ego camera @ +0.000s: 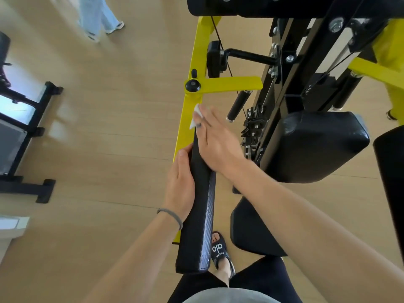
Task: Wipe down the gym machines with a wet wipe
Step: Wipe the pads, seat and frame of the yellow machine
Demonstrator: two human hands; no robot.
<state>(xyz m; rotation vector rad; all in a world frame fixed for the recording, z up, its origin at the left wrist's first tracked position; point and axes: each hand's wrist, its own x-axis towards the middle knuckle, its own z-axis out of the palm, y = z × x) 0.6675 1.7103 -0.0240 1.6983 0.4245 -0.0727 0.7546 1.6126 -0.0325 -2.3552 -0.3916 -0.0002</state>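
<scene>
Mid-wipe on black arm pad (197, 206). Left hand (181, 182) gripped pad's edge, steadying. Right hand (215, 142), fingers flat, pressed wet wipe (196, 115) at pad's far end by yellow frame (192, 84). Next, probably: drag wipe back along pad.

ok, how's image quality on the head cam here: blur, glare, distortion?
Head view: strong wide-angle distortion, the yellow steel frame and floorboards bow; right hand with the white wet wipe is slightly motion-smeared; left hand on the long black padded arm rest is sharper; soft window glare patches on the pale wood floor; sheen on the black seat pad.
</scene>
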